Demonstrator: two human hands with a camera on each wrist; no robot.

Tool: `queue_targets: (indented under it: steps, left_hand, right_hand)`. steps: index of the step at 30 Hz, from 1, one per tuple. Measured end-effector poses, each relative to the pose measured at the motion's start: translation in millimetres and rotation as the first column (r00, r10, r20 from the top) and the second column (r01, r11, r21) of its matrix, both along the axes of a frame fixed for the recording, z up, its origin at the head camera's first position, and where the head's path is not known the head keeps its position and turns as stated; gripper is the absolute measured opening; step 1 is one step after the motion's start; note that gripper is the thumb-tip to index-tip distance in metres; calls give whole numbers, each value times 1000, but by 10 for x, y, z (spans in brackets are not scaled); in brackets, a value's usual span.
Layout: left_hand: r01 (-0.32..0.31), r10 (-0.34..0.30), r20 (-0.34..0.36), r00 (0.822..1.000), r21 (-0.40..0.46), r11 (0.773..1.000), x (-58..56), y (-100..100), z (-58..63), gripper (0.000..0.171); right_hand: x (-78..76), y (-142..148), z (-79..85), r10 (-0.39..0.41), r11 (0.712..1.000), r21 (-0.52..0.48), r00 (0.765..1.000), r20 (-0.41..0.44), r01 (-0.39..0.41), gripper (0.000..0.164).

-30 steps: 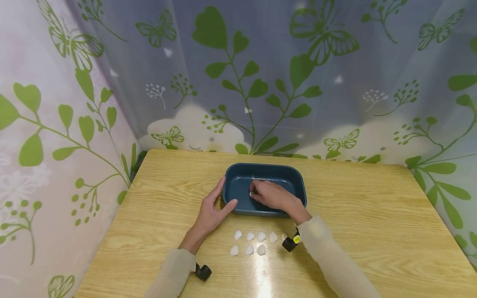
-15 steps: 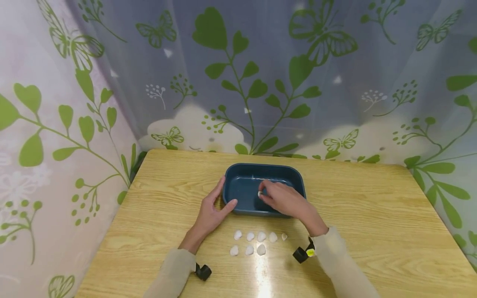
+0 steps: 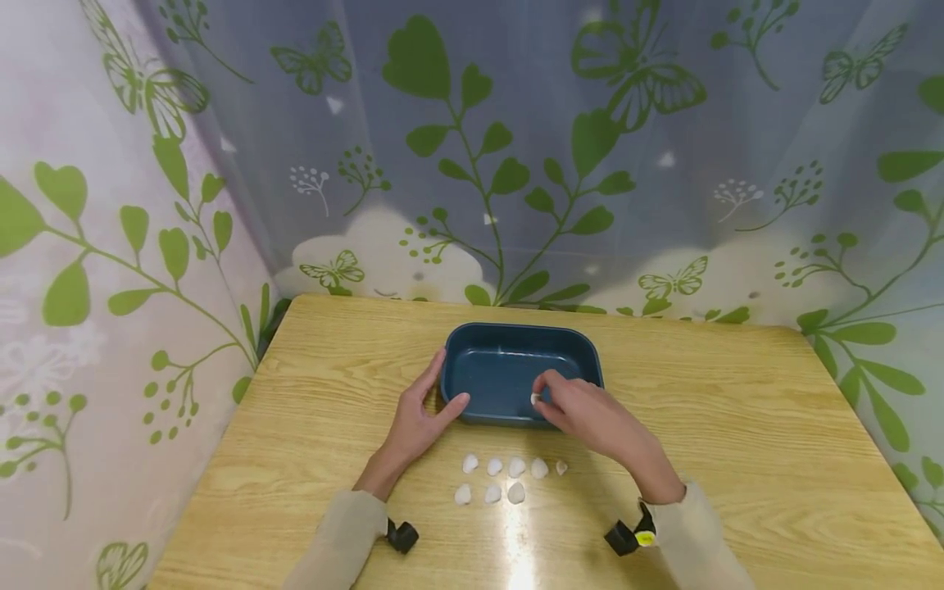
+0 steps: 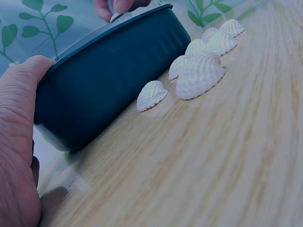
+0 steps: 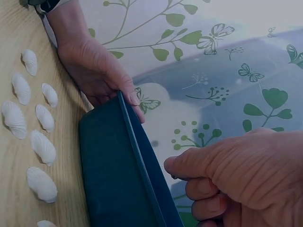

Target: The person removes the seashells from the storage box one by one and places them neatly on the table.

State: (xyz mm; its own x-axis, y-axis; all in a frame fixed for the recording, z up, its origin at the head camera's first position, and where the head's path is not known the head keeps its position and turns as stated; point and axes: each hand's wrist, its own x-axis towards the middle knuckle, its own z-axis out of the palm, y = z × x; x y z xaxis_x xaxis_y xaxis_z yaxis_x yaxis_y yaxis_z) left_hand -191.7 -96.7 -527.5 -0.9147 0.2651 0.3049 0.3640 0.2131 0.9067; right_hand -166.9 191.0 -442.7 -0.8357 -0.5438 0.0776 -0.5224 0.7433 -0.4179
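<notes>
A dark blue rectangular basin [image 3: 490,393] stands on the wooden table. My left hand [image 3: 415,418] rests against its left end, fingers straight along the side and thumb [image 4: 39,66] at the front rim. Over the basin's front right part, my right hand [image 3: 605,422] pinches a small white seashell [image 3: 534,399] between thumb and fingertips. In the right wrist view the right hand [image 5: 236,179] is large, and its fingers mostly hide that shell. In front of the basin, several white ribbed seashells [image 3: 516,468] lie in two rows; the rightmost one [image 3: 562,467] is smaller and browner.
The wooden table [image 3: 723,426] extends to both sides of the basin. A curtain [image 3: 516,164] printed with green leaves and butterflies hangs behind it and on the left. Each wrist wears a small black camera [image 3: 401,537].
My right hand has drawn back from the middle of the basin toward its front right, carrying the pinched seashell. The small rightmost seashell has come fully into sight. The left hand has stayed put.
</notes>
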Motion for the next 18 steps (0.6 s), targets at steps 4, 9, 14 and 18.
queue_targets:
  steps: [4,9,14,18]
  left_hand:
    - [-4,4,-7,1000,7,1000,-110,2,-234,82]
    - [-12,12,-17,1000,5,1000,-157,-7,-332,83]
    - [-6,6,-31,1000,-2,1000,-149,-12,-322,82]
    - [-5,5,-23,1000,1,1000,-140,-8,-326,82]
  right_hand:
    - [118,71,-3,-4,1000,-5,1000,-18,4,16]
    - [246,149,1,-25,1000,-11,1000,-16,25,15]
    - [376,218,18,-54,998,-13,998,22,54,14]
    - [480,262,7,-74,997,-17,997,30,75,12]
